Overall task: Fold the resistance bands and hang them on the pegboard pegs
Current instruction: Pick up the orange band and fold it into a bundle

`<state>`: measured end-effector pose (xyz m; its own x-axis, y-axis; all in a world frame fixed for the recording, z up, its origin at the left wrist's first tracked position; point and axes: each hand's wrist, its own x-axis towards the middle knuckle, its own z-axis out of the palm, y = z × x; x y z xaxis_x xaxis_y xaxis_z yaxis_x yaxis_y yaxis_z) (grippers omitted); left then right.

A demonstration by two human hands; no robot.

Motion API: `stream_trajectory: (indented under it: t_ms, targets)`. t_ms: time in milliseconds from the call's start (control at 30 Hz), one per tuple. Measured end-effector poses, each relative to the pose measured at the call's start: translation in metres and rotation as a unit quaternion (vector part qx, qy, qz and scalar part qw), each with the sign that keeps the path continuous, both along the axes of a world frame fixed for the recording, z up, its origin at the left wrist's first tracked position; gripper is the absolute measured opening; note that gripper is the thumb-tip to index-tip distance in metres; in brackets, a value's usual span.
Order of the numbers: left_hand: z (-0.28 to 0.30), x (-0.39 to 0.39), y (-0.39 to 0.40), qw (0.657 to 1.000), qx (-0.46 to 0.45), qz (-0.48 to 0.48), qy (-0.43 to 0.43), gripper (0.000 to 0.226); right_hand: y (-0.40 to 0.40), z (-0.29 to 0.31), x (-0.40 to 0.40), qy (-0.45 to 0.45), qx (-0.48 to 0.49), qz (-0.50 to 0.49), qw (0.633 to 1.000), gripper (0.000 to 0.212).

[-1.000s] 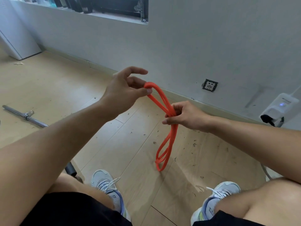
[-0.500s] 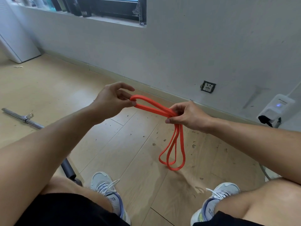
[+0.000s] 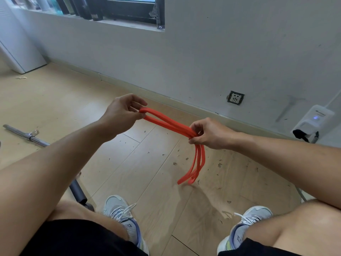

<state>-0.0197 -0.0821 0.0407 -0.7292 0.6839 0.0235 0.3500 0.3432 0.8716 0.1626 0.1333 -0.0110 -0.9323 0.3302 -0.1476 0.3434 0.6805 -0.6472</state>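
Left hand [image 3: 121, 115] pinches the looped end of the orange band [image 3: 171, 124]; right hand [image 3: 208, 133] is clenched around the gathered strands at the other end of the stretched section. Between the two hands the band runs as a taut, near-level double strand, sloping slightly down toward the right hand.

Change over the last second — the left hand has dropped from well above the right to about level with it and pulled out to the left, so the upper loop that stood nearly upright now lies flat and drawn out. The tail below the right hand has swung from hanging straight down to trailing down and left, several strands loose, its tip close above the wooden floor [image 3: 129, 172] but I can't tell if it touches.

Read: this looks like sizing or tensioning one fold, not a finished bundle — the tail is not yet gathered in. Folding is partway; hanging not started. No pegboard or pegs in view, only the wall [image 3: 239, 52], a socket [image 3: 235, 97] and a metal bar [image 3: 25, 134] on the floor at left.

Likely next need: bring the tail up into the right hand's grip.
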Motion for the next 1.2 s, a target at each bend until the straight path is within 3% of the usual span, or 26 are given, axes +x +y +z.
stream_trajectory:
  t_ms: [133,200,333,433,567,767,1000,1200]
  targets:
    - [-0.011,-0.002,-0.003,0.991,-0.131,-0.035,0.021,0.032,-0.001,0.003,0.004,0.029,0.002,-0.001,1.0,0.02]
    - [-0.016,0.0,-0.002,0.982,-0.178,-0.062,0.006,0.048,-0.003,0.004,0.006,0.03,0.019,0.006,0.999,0.02]
    - [-0.018,0.02,0.011,0.958,-0.219,-0.153,0.106,0.088,-0.015,0.008,0.003,0.015,0.043,0.047,0.998,0.02]
    - [-0.018,0.043,0.03,0.936,-0.243,-0.21,0.14,0.096,-0.028,0.012,-0.001,0.001,0.044,0.073,0.996,0.021]
    - [-0.018,0.058,0.044,0.922,-0.269,-0.246,0.133,0.072,-0.036,0.015,-0.003,-0.006,0.021,0.083,0.996,0.019]
    - [-0.01,0.056,0.042,0.922,-0.266,-0.215,0.181,0.031,-0.035,0.014,-0.001,0.001,-0.071,0.052,0.996,0.032]
    - [0.001,0.055,0.039,0.94,-0.214,-0.198,0.177,0.02,-0.027,0.006,0.001,0.008,-0.125,0.048,0.991,0.024]
    - [-0.003,0.052,0.034,0.94,-0.217,-0.22,0.147,0.015,-0.03,-0.003,0.001,-0.004,-0.108,0.054,0.993,0.022]
